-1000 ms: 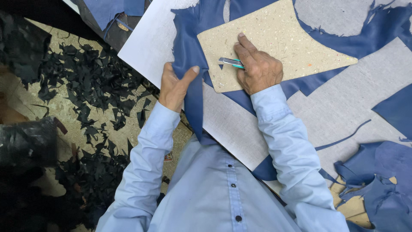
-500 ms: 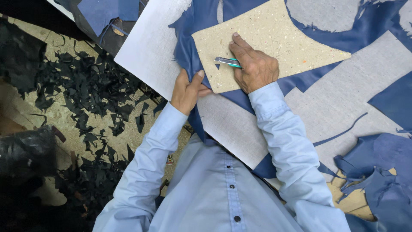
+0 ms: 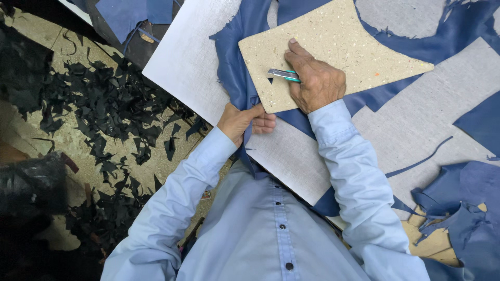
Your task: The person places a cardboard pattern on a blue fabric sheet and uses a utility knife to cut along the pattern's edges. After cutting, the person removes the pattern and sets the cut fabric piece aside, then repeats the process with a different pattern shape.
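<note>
Pressed flat on the tan cardboard pattern, the right hand kept a small cutter with a green handle between the thumb and the first fingers, and its metal blade pointed to the left, near the lower left edge of the pattern. The fingers were closed around the tool, while the index finger lay stretched out over the board. The left hand was curled and pinched a fold of the dark blue leather just under the corner of the pattern, where the material ran down over the edge of the grey work board toward the person's body.

The pattern lay on top of the blue leather, and the leather lay on the grey board. Around the pattern the sheet showed large holes with clean edges, where grey board was visible, so it seemed that several pieces were already cut out of it. Whether the outline around this pattern was complete I could not tell; the blade stood at one corner only, and the leather beside the left edge looked uncut. I judged that the cutting around this pattern was not finished.

At the right, loose blue offcuts lay in a heap over another tan board. On the floor at the left were many small black scraps, well apart from the hands.
</note>
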Demonstrator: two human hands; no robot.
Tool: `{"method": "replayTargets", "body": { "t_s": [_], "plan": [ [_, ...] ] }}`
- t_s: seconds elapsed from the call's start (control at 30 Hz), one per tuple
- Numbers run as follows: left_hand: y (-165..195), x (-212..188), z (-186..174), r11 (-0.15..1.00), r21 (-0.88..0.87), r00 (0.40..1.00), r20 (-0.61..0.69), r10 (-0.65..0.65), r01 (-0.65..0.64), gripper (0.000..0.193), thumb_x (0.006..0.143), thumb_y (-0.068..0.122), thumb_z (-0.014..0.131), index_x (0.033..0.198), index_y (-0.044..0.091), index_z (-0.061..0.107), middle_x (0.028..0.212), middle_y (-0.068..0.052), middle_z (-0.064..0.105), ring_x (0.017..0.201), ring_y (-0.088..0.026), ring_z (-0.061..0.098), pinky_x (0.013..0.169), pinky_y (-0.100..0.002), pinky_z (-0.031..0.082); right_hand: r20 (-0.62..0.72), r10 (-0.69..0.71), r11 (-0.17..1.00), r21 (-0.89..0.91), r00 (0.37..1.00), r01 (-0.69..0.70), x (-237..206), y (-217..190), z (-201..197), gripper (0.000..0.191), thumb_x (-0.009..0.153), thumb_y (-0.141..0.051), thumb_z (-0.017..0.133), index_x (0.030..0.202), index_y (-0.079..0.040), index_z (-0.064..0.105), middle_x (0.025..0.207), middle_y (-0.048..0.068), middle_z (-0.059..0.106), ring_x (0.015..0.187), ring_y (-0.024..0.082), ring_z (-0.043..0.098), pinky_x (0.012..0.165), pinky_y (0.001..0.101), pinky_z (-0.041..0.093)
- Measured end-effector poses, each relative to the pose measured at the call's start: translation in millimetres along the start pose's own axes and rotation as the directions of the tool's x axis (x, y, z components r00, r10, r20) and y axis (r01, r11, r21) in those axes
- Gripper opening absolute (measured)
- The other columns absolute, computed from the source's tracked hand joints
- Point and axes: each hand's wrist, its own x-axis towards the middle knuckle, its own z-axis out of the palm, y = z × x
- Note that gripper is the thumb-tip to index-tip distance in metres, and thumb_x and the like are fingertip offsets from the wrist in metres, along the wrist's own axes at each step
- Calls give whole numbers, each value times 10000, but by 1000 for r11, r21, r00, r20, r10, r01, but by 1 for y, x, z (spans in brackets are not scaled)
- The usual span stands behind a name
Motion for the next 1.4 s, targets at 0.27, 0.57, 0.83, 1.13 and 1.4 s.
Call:
{"method": "replayTargets", "body": {
  "t_s": [0.27,0.57,0.83,1.13,1.4],
  "plan": [
    [11,11,-21,921,376,990,127,55,-100,252,972,162,616,1047,-78,615,712,-147,690,575,-238,730,485,-346,622,42,-20,993,-117,999,24,6,-4,9,622,877,-626,840,1220,-114,754,1321,66,722,745,202,763,615,298,606],
    [13,6,-21,854,492,986,98,138,-169,276,965,153,635,847,-94,668,665,-152,695,527,-206,719,442,-333,592,51,-39,985,-166,998,47,9,0,15,664,903,-681,810,1232,-107,756,1344,55,707,743,194,761,623,296,613],
    [102,-7,-60,587,790,884,-135,447,-176,742,825,510,778,1234,-72,567,954,-227,693,855,-288,726,685,-397,606,40,-31,985,-166,999,38,11,-12,8,632,880,-634,820,1204,-95,767,1325,71,719,675,198,742,590,304,601],
    [176,70,6,-86,950,587,255,768,-300,573,672,434,959,984,22,711,973,-142,722,892,-338,667,807,-524,457,29,-43,981,-188,999,48,17,-23,8,594,885,-594,836,1188,-87,769,1310,79,720,703,196,749,627,299,608],
    [187,93,12,-249,819,581,550,600,-517,189,828,187,858,872,58,726,859,-135,697,788,-343,674,767,-491,445,42,-18,985,-169,999,25,26,-20,10,596,853,-575,854,1170,-77,773,1316,78,722,628,187,716,563,294,580]
  ]
}}
